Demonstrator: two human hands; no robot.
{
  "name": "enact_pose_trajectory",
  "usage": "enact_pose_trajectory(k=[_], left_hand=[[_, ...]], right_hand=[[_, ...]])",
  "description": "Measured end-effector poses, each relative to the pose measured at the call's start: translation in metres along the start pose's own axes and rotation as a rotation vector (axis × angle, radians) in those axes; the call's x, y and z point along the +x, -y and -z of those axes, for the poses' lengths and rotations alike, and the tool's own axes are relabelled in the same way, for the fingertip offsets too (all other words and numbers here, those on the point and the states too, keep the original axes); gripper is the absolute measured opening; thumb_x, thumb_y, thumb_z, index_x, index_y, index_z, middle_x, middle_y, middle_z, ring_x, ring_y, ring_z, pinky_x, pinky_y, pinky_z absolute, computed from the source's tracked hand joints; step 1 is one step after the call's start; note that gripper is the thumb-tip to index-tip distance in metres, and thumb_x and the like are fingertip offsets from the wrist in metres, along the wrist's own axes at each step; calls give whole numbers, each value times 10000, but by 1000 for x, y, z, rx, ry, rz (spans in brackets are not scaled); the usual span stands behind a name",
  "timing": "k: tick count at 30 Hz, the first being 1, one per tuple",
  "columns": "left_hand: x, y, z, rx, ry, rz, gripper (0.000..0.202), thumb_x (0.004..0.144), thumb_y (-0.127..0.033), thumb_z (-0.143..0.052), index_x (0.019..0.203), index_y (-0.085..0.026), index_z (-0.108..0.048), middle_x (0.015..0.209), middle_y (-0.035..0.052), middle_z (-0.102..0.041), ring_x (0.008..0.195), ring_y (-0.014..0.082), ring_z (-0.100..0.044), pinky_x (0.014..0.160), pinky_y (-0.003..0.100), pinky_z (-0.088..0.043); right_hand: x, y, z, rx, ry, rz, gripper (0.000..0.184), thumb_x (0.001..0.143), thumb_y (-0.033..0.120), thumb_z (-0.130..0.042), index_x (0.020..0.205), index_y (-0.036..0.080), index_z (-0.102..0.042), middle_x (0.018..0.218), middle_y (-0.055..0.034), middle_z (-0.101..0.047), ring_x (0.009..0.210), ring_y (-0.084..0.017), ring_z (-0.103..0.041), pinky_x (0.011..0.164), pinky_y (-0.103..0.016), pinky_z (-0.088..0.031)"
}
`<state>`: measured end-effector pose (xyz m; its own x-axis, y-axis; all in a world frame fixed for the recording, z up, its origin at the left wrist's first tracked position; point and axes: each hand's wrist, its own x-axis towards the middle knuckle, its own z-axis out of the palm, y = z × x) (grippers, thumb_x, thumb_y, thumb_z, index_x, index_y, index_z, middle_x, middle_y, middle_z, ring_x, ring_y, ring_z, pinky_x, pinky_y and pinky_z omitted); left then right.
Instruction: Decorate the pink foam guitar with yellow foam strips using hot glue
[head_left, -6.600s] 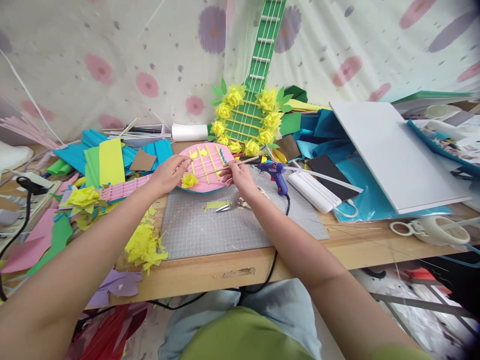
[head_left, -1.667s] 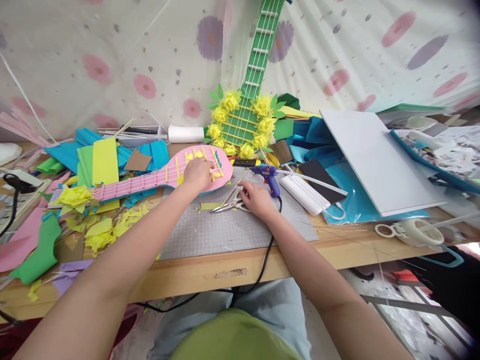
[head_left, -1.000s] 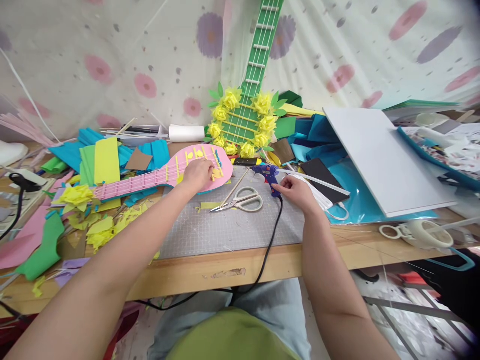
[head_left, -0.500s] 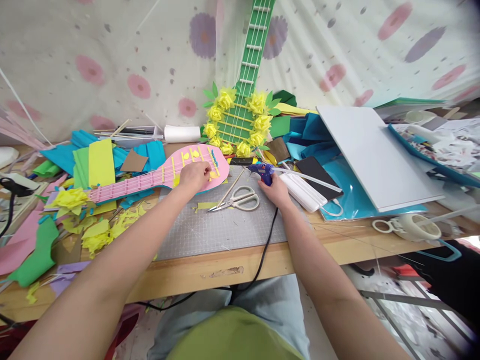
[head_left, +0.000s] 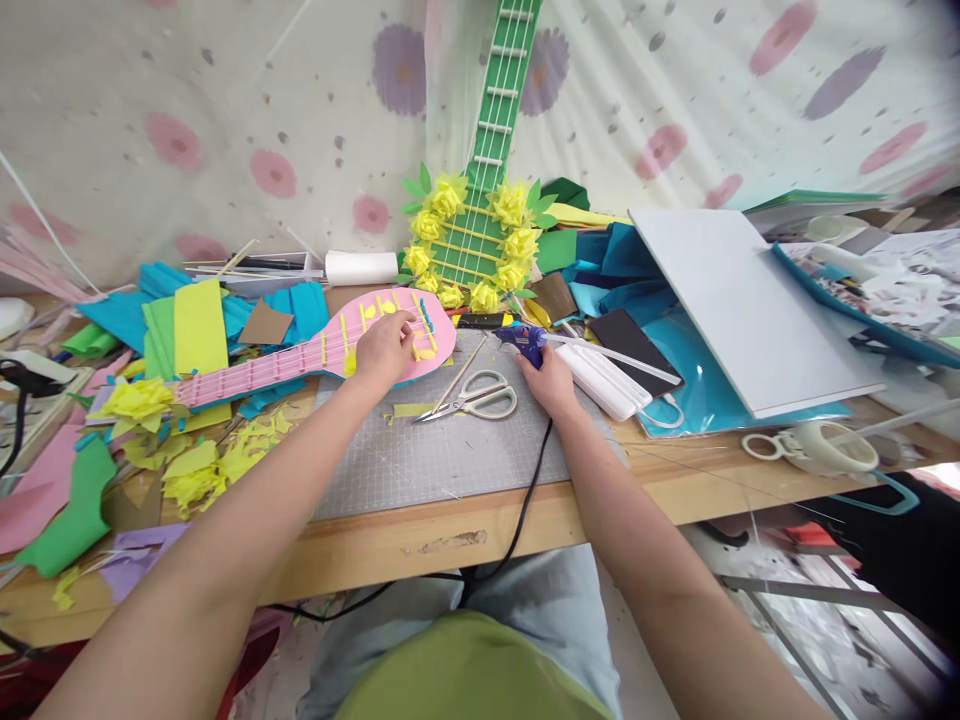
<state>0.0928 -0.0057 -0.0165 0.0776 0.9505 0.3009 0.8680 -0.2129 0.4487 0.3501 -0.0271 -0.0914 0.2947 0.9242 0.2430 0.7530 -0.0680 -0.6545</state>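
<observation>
A pink paper guitar (head_left: pixel 300 353) with yellow strips lies across the table's left half. My left hand (head_left: pixel 384 348) rests on its round body, fingers curled over a small yellow piece there. My right hand (head_left: pixel 550 375) is wrapped round the handle of a blue glue gun (head_left: pixel 523 339), whose black cord (head_left: pixel 525 500) runs off the table's front edge. White-handled scissors (head_left: pixel 472 400) and a thin wooden stick (head_left: pixel 461 365) lie on the grey cutting mat (head_left: pixel 450 460) between my hands.
A green paper guitar (head_left: pixel 480 200) with yellow flowers leans against the flowered cloth behind. Coloured paper scraps (head_left: pixel 187 330) cover the left side. A white board (head_left: pixel 742 310), a phone (head_left: pixel 634 345) and a tape dispenser (head_left: pixel 817 450) lie on the right.
My right hand let go of the stick, left the scissors on the mat, moved right and closed round the glue gun's handle. My left hand stayed on the pink guitar's body.
</observation>
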Motion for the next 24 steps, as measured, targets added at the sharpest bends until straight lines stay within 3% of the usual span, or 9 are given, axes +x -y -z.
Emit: enact_pose_trajectory(k=[3, 7, 14, 20, 24], left_hand=[[-7, -2, -2, -109, -75, -26, 225, 819, -159, -465, 968, -184, -631, 1000, 73, -614, 869, 176, -590, 787, 310, -454], [-26, -10, -10, -187, -198, -43, 183, 825, -223, -496, 901, -187, -659, 955, 82, -603, 906, 191, -575, 838, 332, -454], [-47, -11, -47, -507, -142, 64, 245, 845, -266, -440, 989, -184, -620, 978, 69, -683, 836, 143, -634, 753, 273, -505], [-49, 3, -54, -783, -281, 90, 230, 775, -357, -573, 869, -163, -654, 872, 69, -687, 726, 150, -651, 658, 283, -553], [-49, 9, -49, -863, -347, 143, 230, 730, -290, -621, 924, -168, -644, 817, 42, -670, 689, 139, -647, 572, 255, -554]], right_hand=[[-2, 4, 4, 109, -50, -86, 348, 765, 447, -525, 947, 153, -559, 891, -148, -666, 844, -284, -616, 737, -390, -462], [-6, 10, 4, 499, -73, -123, 398, 727, 490, -547, 971, 177, -517, 888, -93, -661, 716, -190, -607, 612, -313, -477], [-13, 22, 1, 940, 4, -129, 344, 667, 433, -614, 880, 194, -490, 851, -22, -641, 562, -71, -497, 500, -216, -419], [-25, 34, 7, 941, 240, -72, 323, 674, 475, -646, 777, 180, -566, 638, 15, -594, 468, -65, -434, 460, -225, -365], [-33, 43, 5, 837, 349, -33, 377, 668, 544, -651, 667, 173, -582, 504, 28, -512, 433, -75, -409, 452, -245, -339]])
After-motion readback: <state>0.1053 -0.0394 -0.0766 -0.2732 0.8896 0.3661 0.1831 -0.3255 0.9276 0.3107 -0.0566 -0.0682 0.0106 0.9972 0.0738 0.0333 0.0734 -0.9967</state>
